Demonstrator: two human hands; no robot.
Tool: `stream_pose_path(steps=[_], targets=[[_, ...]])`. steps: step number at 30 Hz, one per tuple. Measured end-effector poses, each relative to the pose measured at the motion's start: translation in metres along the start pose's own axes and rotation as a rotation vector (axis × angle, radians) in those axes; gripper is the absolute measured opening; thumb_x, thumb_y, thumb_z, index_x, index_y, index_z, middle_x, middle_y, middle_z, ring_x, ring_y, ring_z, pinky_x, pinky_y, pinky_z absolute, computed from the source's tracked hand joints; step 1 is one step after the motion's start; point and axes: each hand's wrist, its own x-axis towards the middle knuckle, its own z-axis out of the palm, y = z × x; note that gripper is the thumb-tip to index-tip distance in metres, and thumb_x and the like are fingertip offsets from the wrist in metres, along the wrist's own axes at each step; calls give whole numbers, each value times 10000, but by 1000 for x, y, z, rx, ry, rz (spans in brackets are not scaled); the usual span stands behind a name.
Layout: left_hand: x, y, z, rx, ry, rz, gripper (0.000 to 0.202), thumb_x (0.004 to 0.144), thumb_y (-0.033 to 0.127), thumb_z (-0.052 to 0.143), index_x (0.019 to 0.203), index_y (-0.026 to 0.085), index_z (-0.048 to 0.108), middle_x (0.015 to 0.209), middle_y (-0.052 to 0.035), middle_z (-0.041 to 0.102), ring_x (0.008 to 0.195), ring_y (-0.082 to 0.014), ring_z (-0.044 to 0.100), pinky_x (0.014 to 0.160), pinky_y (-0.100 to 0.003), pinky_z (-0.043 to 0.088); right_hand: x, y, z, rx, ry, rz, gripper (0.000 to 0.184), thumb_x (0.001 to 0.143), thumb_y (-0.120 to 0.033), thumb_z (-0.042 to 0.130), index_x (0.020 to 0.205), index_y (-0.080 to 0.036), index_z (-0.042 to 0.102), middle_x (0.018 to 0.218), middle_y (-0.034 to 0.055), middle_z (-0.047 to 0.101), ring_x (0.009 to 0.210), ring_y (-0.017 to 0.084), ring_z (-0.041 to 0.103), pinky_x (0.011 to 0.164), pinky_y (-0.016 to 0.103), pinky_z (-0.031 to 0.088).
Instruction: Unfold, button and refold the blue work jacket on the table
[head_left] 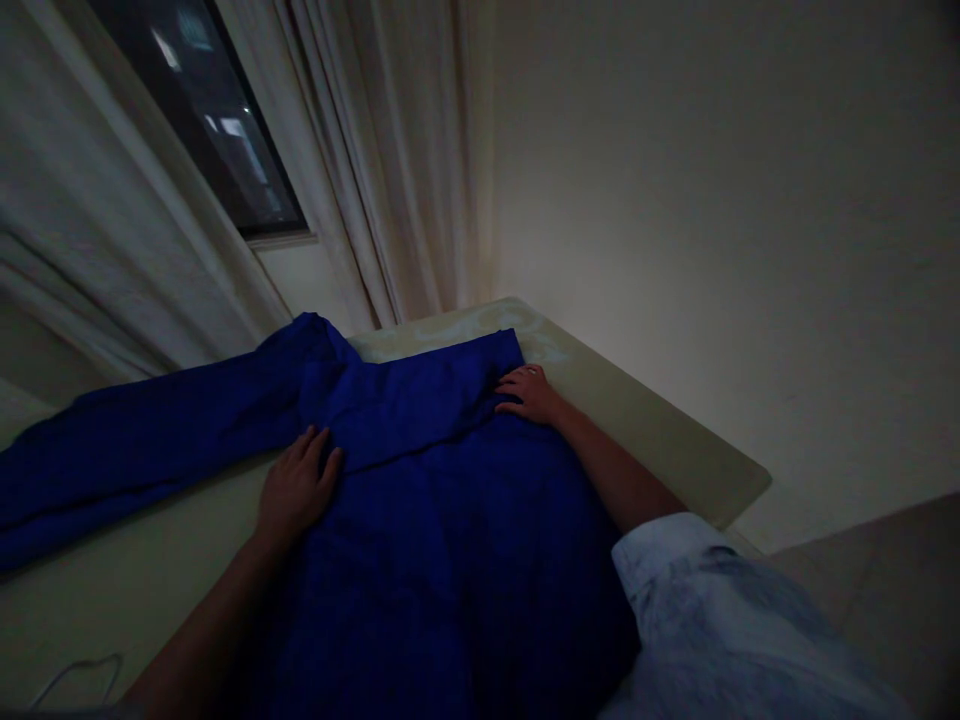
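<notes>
A dark blue long-sleeved garment (pixel 442 540) lies spread over a pale greenish surface (pixel 637 400). One sleeve (pixel 150 425) stretches out to the left, while a folded part (pixel 405 395) runs across the top of the body. My left hand (pixel 300 480) rests palm down at the garment's left edge, just below where that sleeve joins, with its fingers laid out on the cloth. On the right end of the folded part lies my right hand (pixel 531 394), its fingers spread over the fabric. Neither hand appears to grip the cloth.
Light curtains (pixel 420 160) hang behind the far edge, around a dark window (pixel 225 130). A plain wall (pixel 712 220) borders the surface on the right. At the lower left a thin pale cord (pixel 82 665) lies on the surface. The floor (pixel 885 580) shows at the lower right.
</notes>
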Motion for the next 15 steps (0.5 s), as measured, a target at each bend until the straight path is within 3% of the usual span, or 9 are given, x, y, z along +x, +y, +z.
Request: stream_pose_path(steps=[3,7,9,11,13,15], targets=[[2,5,-4,-10,42,3,775,1036,574,223,1493,36,544,1587,-248,504,1434,-392,518,1209,-521,389,4,-6,-11,-19,96,63,311,1080,-386,527,1177,-257,792,1230,93,767,1205,284,604,1128,500,255],[-3,11,-15,-42,88,-17,702,1055,532,238,1485,64,535,1588,-232,505,1428,-378,514,1187,-507,407,7,-1,-45,-130,225,214,326,1076,-313,508,1297,-313,748,1360,86,709,1286,307,549,1144,522,235],[-6,17,-20,-54,95,-35,660,1063,498,234,1465,79,546,1541,-230,549,1386,-379,546,1163,-515,425,5,4,-62,-206,184,241,348,1048,-236,522,1294,-321,753,1400,97,686,1323,333,521,1152,564,223],[-7,25,-26,-65,77,-54,637,1064,460,223,1451,76,553,1452,-246,609,1303,-393,602,1115,-539,461,-1,6,-75,-269,60,259,362,991,-152,553,1226,-302,784,1392,113,691,1319,356,529,1143,604,244],[-10,31,-35,-81,36,-56,628,1055,428,236,1458,56,541,1377,-265,649,1239,-405,640,1071,-552,492,-18,3,-84,-286,-74,289,374,943,-119,576,1203,-282,789,1386,126,696,1286,365,569,1111,606,326],[-22,31,-47,-102,-12,-30,658,1038,462,277,1501,49,497,1396,-270,638,1256,-416,632,1063,-554,505,-48,-8,-94,-234,-124,328,393,950,-162,561,1282,-257,751,1386,147,691,1245,352,616,1068,560,427]])
